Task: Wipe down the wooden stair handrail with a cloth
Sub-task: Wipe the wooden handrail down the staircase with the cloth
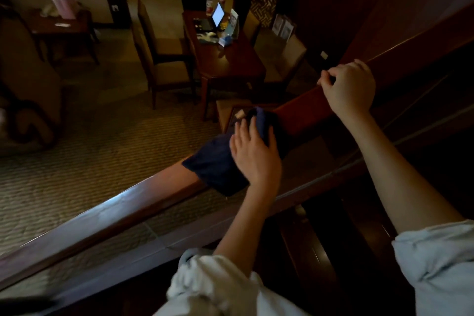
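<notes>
Wooden stair handrail, reddish-brown and glossy, climbs from the near left to the far right of the scene, with the carpeted room below it on the far side. Wiping is under way at its middle stretch: a dark blue folded cloth is draped over the top of the rail. The left hand lies on the cloth, its fingers nearly straight and spread, pressing the fabric onto the wood rather than gripping it. Further right and higher up, the right hand has its fingers curled over the top edge of the handrail and holds it, apparently as a brace. The next move probably calls for sliding the cloth along the rail under steady downward pressure, keeping it wrapped over both edges; toward which end cannot be told.
</notes>
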The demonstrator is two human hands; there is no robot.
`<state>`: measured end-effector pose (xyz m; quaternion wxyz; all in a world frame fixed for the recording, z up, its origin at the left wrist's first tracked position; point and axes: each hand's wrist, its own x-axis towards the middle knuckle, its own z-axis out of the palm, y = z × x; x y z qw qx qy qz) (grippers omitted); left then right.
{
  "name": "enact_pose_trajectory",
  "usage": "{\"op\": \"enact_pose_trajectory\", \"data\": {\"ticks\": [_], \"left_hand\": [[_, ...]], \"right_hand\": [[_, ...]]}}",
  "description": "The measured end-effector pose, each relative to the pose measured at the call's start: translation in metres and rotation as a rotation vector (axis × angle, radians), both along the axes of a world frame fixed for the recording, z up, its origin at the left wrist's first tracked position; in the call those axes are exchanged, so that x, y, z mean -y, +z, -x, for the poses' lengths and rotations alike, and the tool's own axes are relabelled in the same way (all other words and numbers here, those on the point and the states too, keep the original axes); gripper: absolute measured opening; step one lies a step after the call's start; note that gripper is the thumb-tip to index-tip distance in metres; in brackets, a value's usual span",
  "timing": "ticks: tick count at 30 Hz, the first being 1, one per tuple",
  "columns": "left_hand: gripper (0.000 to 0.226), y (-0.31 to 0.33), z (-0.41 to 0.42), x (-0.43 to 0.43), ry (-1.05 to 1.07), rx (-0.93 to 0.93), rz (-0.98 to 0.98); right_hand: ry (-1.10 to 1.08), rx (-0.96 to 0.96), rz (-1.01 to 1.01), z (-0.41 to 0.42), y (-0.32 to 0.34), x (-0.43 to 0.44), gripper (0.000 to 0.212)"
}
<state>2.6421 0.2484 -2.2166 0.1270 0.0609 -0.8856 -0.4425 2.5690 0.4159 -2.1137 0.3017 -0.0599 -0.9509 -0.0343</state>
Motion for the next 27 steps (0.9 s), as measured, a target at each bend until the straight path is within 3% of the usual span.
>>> {"op": "enact_pose_trajectory", "data": {"ticks": [4, 7, 11, 14, 17, 21, 25, 27], "left_hand": [[0.056, 0.018, 0.003, -0.037, -0.123, -0.088, 0.094], [0.066, 0.000, 0.003, -0.014, -0.102, -0.211, 0.131], [0.065, -0.032, 0.008, 0.036, 0.097, -0.084, 0.070], [0.059, -0.017, 0.008, 0.024, -0.012, -0.114, 0.105], [0.057, -0.011, 0.015, 0.009, -0.413, -0.454, 0.395], [0.079, -0.002, 0.036, 0.029, -0.787, -0.735, 0.870], [0.064, 0.013, 0.049, 0.028, -1.030, -0.813, 1.342], [0.053, 0.024, 0.063, 0.025, -1.181, -0.846, 1.392]], "right_hand": [[0.010, -0.001, 0.004, 0.000, 0.000, -0.001, 0.036], [0.017, -0.009, 0.015, 0.001, -0.001, -0.002, 0.036], [-0.015, -0.008, 0.021, 0.002, -0.002, -0.001, 0.037], [-0.029, 0.002, 0.015, 0.001, 0.000, 0.001, 0.037], [-0.018, -0.002, 0.001, 0.001, 0.001, 0.002, 0.037], [-0.041, 0.025, 0.002, 0.003, 0.003, 0.003, 0.039], [-0.036, 0.016, -0.014, 0.001, 0.002, 0.003, 0.039], [-0.029, 0.012, -0.016, 0.000, 0.002, 0.002, 0.039]]}}
